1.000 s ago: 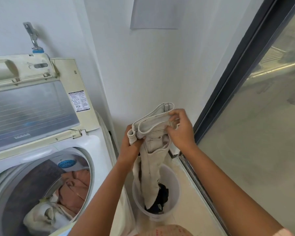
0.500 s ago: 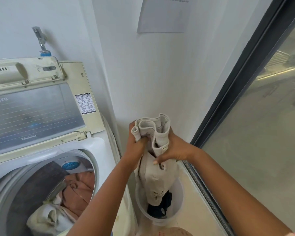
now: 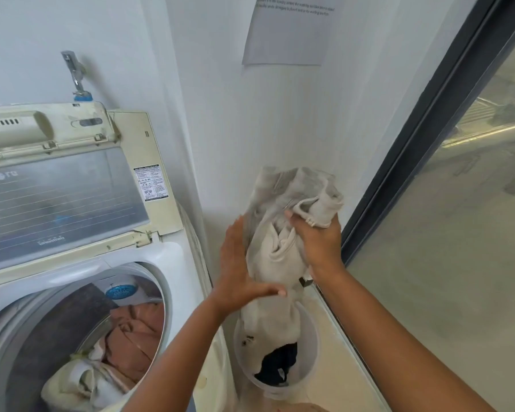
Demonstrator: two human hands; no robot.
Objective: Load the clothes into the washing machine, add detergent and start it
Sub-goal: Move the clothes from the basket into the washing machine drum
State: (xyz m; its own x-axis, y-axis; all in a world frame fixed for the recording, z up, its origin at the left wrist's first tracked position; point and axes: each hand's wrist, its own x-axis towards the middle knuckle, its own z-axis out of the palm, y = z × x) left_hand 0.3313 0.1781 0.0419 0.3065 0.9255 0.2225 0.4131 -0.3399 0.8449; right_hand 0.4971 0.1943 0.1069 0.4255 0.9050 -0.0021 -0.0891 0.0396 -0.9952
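Note:
A top-loading washing machine (image 3: 167,263) stands at the left with its lid (image 3: 60,200) raised. Pink and cream clothes (image 3: 131,337) lie in its drum. To its right I hold a bunched beige garment (image 3: 277,242) above a white laundry bucket (image 3: 309,346). My right hand (image 3: 315,236) grips the garment's upper part. My left hand (image 3: 238,269) lies flat against its left side, fingers straight and thumb across the front. The garment's lower end hangs into the bucket, where a dark piece of clothing (image 3: 280,367) also lies.
A tap (image 3: 75,72) sticks out of the wall behind the machine. A printed notice (image 3: 289,31) hangs on the white wall ahead. A dark-framed glass door (image 3: 422,144) runs along the right, close to the bucket.
My right hand has gathered the garment into a bundle and lifted it higher. My left hand let go of the waistband and now lies flat against the cloth.

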